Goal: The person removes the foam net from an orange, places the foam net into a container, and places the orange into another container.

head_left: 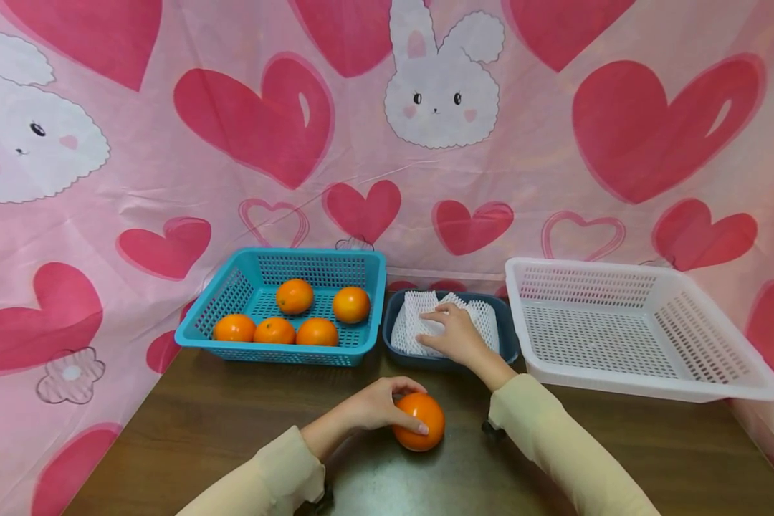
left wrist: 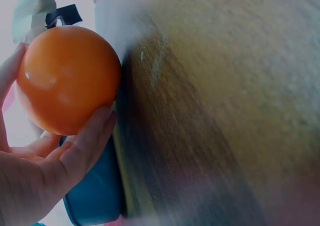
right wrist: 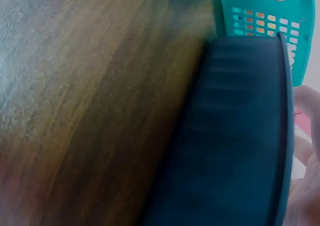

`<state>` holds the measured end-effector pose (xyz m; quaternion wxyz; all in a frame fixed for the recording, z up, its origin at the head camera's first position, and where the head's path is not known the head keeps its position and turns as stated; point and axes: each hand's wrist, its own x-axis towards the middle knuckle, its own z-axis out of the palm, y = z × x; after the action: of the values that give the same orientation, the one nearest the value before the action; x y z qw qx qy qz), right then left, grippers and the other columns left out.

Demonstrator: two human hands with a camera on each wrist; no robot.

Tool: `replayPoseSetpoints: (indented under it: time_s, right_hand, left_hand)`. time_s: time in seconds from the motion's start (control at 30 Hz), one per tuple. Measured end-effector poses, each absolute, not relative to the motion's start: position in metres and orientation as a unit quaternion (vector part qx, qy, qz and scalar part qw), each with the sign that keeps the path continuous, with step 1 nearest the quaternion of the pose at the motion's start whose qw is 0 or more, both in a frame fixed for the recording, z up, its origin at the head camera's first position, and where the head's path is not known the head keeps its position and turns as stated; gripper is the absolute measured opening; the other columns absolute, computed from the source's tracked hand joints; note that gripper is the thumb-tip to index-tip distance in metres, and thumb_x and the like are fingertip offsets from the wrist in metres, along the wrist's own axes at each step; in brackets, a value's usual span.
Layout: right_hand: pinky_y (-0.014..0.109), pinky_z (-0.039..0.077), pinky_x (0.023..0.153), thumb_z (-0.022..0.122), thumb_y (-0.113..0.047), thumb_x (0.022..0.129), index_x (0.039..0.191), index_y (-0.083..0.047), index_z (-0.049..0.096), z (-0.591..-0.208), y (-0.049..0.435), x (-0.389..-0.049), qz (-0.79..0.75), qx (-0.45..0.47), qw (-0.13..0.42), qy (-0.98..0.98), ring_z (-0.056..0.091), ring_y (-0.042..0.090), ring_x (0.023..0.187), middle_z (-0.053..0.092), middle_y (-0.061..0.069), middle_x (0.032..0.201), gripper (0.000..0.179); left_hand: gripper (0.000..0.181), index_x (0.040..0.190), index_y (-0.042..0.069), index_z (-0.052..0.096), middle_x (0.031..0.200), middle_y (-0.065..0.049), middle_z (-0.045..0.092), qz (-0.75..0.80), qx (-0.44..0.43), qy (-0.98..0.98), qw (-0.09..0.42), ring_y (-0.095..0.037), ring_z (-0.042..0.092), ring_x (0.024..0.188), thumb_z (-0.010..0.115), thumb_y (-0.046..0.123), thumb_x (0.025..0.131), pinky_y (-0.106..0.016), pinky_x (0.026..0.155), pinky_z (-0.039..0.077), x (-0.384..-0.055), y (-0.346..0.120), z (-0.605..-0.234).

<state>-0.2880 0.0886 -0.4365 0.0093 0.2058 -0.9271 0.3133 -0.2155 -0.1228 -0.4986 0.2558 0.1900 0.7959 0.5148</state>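
My left hand (head_left: pixel 374 407) grips an orange (head_left: pixel 435 410) low over the front middle of the table, thumb on the near side and fingers around the far side. In the left wrist view the orange (left wrist: pixel 70 78) fills the space between thumb and fingertips. My right hand (head_left: pixel 456 335) reaches over a small dark blue tray (head_left: pixel 511 337), its fingers spread and thumb apart above white foam net sleeves (head_left: pixel 415 312). The right wrist view has the tray's outer wall (right wrist: pixel 230 136) up close, hiding most of that hand's fingers.
A teal mesh basket (head_left: pixel 200 349) holding several oranges (head_left: pixel 294 296) stands behind on the left. On the right stands a white mesh basket (head_left: pixel 626 387). All rest on a brown wooden table (head_left: pixel 187 437), with a pink heart-print cloth (head_left: pixel 355 158) hanging behind.
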Motion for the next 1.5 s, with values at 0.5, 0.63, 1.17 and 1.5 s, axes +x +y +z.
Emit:
replayPoseSetpoints:
  time_s: [0.5,0.63,1.17,1.5]
  right_hand:
    - [0.059,0.046,0.101,0.084,-0.030,0.085,0.128,-0.009,0.073,-0.449,0.084,-0.290,0.241,0.222,0.022,-0.945,0.048,0.044,0.121,0.057,0.024,0.135,0.049]
    - [0.057,0.047,0.100,0.086,-0.032,0.083,0.125,-0.009,0.074,-0.449,0.085,-0.290,0.243,0.221,0.035,-0.944,0.050,0.041,0.119,0.059,0.022,0.132,0.049]
    - [0.062,0.039,0.107,0.079,-0.022,0.090,0.116,-0.003,0.077,-0.443,0.088,-0.289,0.300,0.225,0.114,-0.920,0.050,0.043,0.123,0.062,0.022,0.128,0.032]
    - [0.062,0.038,0.109,0.075,-0.015,0.093,0.123,-0.001,0.072,-0.434,0.090,-0.287,0.346,0.228,0.120,-0.902,0.052,0.042,0.123,0.063,0.022,0.128,0.034]
  left_hand:
    - [0.047,0.125,0.006,0.067,0.114,-0.004,0.066,0.536,0.164,0.787,0.259,-0.020,0.058,0.098,0.086,0.015,0.083,-0.033,0.085,0.054,-0.190,-0.116,-0.454]
    - [0.046,0.125,0.006,0.067,0.115,-0.004,0.066,0.540,0.149,0.788,0.253,-0.019,0.059,0.097,0.085,0.010,0.083,-0.031,0.082,0.055,-0.187,-0.113,-0.451]
    - [0.045,0.126,0.005,0.067,0.113,-0.005,0.065,0.551,0.134,0.785,0.250,-0.021,0.058,0.096,0.084,0.013,0.085,-0.032,0.080,0.056,-0.185,-0.116,-0.445]
    - [0.046,0.131,0.007,0.066,0.115,-0.007,0.065,0.566,0.113,0.778,0.249,-0.021,0.060,0.091,0.080,0.019,0.089,-0.032,0.069,0.057,-0.187,-0.121,-0.432]
